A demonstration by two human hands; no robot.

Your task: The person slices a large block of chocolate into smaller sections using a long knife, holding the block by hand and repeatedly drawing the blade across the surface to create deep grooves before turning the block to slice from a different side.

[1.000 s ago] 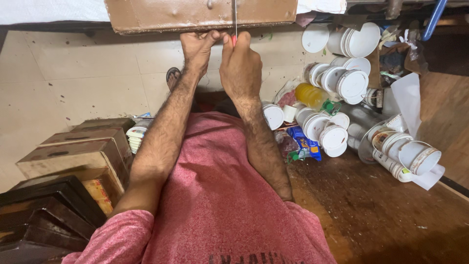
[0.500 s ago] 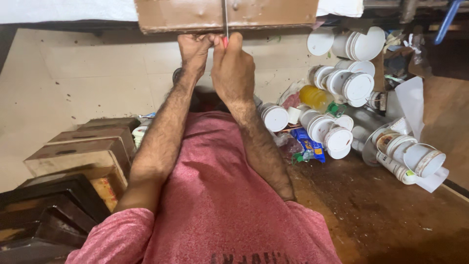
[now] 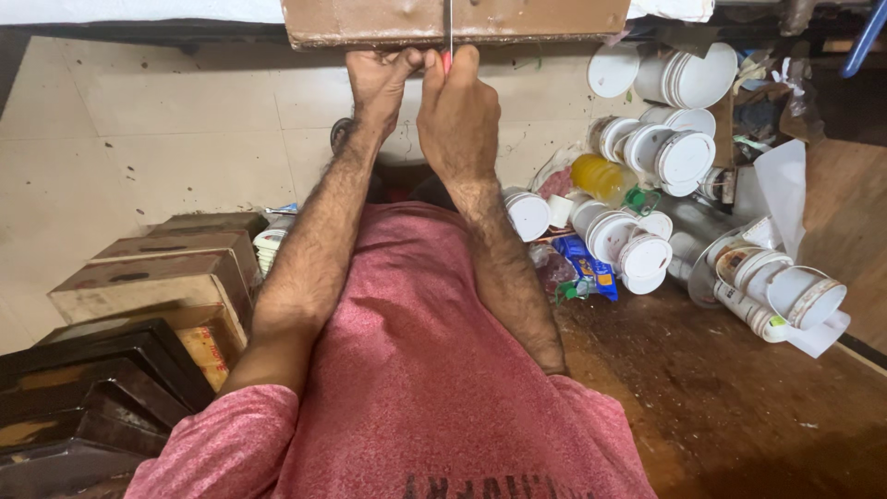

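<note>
From the head view, my right hand (image 3: 459, 115) pinches a thin metal blade with a red grip (image 3: 448, 42), held upright against the near edge of the brown wooden board (image 3: 370, 20). My left hand (image 3: 381, 79) curls shut just beside it, touching the board's underside. White-lidded tubs (image 3: 684, 157) lie heaped along the floor's right edge; dark wooden boxes (image 3: 139, 286) sit left.
</note>
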